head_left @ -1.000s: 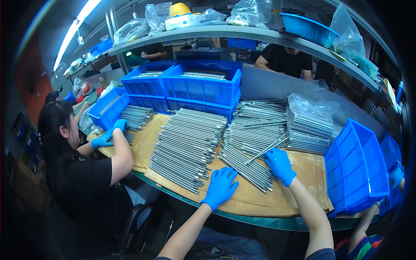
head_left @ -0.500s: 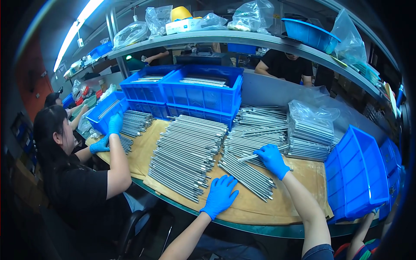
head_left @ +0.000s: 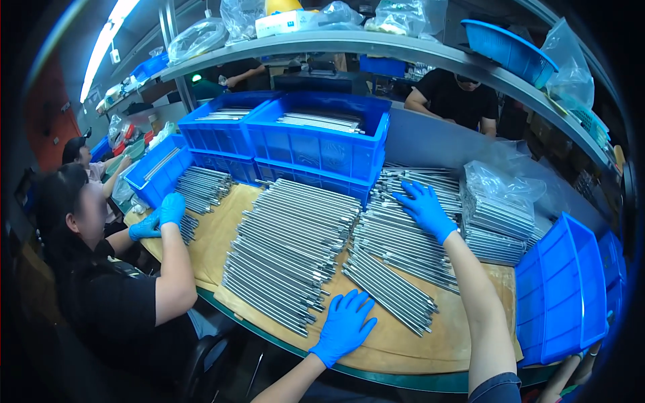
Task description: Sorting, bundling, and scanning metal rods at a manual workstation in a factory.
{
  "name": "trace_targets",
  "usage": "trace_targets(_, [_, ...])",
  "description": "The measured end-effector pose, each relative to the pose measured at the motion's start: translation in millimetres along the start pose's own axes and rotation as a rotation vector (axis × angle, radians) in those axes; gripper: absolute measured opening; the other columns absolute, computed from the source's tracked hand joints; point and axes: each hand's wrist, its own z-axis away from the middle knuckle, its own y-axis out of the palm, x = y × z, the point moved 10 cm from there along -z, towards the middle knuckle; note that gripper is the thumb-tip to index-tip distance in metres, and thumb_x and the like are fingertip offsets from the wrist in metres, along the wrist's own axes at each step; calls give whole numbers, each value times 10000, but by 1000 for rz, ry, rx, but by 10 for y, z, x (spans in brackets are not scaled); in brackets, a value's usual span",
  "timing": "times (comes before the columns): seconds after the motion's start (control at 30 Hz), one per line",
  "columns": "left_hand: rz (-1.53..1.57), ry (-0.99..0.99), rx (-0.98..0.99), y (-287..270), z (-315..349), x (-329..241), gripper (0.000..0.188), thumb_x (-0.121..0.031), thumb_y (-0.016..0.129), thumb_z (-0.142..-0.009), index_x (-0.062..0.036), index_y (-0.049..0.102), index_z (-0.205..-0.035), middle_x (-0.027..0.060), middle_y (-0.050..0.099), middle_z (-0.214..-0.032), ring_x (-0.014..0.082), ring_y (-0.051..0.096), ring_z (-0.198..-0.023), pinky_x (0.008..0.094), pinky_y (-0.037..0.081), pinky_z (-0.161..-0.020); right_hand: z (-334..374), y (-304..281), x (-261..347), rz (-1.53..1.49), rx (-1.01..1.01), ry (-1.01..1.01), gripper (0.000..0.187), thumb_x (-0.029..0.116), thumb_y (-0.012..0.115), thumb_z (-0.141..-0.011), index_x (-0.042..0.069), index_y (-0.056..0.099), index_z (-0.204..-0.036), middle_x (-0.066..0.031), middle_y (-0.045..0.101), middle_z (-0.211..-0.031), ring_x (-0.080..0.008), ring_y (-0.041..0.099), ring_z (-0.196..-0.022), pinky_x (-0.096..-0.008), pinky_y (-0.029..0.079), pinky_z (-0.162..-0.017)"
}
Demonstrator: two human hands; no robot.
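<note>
My left hand (head_left: 344, 328), in a blue glove, lies flat on the brown table covering with its fingers spread and holds nothing. Just beyond its fingertips a small slanted row of metal rods (head_left: 391, 290) rests on the covering. My right hand (head_left: 427, 211), also gloved in blue, reaches over a larger heap of metal rods (head_left: 403, 235). Its fingers are stretched out and apart on the rods at the heap's far part, with no rod gripped in them. A wide layer of similar rods (head_left: 289, 248) lies left of both hands.
Stacked blue bins (head_left: 316, 144) holding rods stand at the back. Plastic-covered rod bundles (head_left: 497, 215) and a tilted blue bin (head_left: 561, 295) are on the right. A metal shelf (head_left: 376, 44) spans above. A co-worker (head_left: 114, 269) in blue gloves sits at left.
My right hand has let go of a rod and moved farther over the heap, its fingers now spread. My left hand stays on the table covering. The view has shifted slightly.
</note>
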Motion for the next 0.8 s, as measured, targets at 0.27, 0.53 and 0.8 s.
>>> trace_targets(0.27, [9, -27, 48, 16, -86, 34, 419, -321, 562, -852, -71, 552, -1187, 124, 478, -1268, 307, 387, -1227, 455, 249, -1021, -314, 274, -277, -198, -7, -16, 442, 265, 510, -895, 306, 426, -1327, -96, 348, -1407, -324, 334, -1283, -534, 262, -1046])
trace_targets(0.53, [52, -44, 10, 11, -78, 25, 389, -290, 583, -833, -77, 570, -1159, 104, 496, -1250, 301, 404, -1206, 444, 271, -1005, -289, 264, -271, -31, -49, 47, 450, 330, 446, -927, 249, 378, -1364, -124, 363, -1397, -336, 361, -1266, -495, 280, -1043])
trace_targets(0.8, [40, 22, -72, -48, -23, 22, 388, -279, 591, -823, -67, 572, -1148, 104, 505, -1228, 287, 416, -1186, 431, 284, -995, 728, -217, -330, -460, -175, 292, 478, 295, 451, -940, 87, 366, -1362, -164, 399, -1367, -311, 395, -1247, -379, 327, -1022])
